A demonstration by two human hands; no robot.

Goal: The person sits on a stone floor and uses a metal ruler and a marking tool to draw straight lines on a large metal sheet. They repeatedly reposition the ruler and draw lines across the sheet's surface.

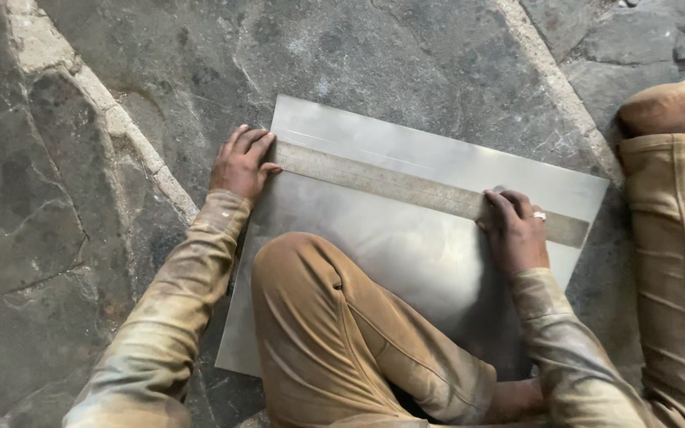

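My steel ruler (pixel 406 186) already lies slantwise across the metal sheet (pixel 406 254) on the stone floor (pixel 81 238); I see no fresh line along it yet. My left hand (pixel 241 164) presses flat on its end, fingers spread. My right hand (pixel 514 230) curls at its edge; whether it holds something, I cannot tell.

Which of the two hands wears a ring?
The right hand, pressing the far end of the metal ruler, has a ring on one finger; the left hand is bare.

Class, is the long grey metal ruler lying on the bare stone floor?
No, the long grey metal ruler lies across the flat square steel sheet, pressed by both hands.
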